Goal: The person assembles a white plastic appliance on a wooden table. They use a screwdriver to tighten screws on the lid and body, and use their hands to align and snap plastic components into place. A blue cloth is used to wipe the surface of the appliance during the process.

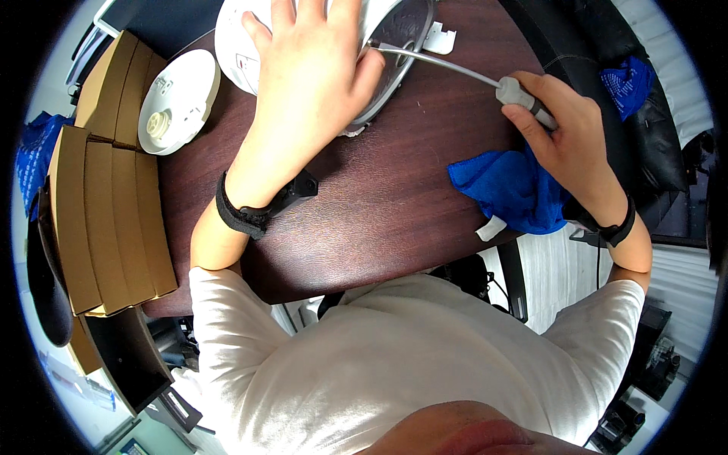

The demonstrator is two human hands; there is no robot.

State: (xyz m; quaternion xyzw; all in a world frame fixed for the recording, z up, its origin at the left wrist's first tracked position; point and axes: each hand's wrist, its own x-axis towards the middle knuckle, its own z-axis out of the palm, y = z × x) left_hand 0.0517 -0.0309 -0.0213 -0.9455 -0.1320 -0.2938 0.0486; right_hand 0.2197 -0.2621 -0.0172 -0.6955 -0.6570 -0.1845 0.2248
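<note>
A long-shafted screwdriver [513, 92] with a grey handle is in my right hand [565, 125], whose fingers wrap round it. Its shaft runs leftward over the table, and its tip ends beside the thumb of my left hand [309, 72]. Palm down with fingers spread, that hand rests on a round white housing [233, 49] at the far edge of view. A dark grey oval part [402, 30] with a shiny rim sits at the housing's right, under the screwdriver's tip. The far side of the housing is cut off by the picture's edge. Whether the tip sits in a screw cannot be made out.
A white dish-shaped cover [180, 102] leans by stacked cardboard boxes [114, 220] at the left of the brown table [364, 227]. A blue cloth [516, 189] hangs over the table's right edge. A small white bracket [440, 38] lies beyond the housing. A black padded seat [607, 91] stands right.
</note>
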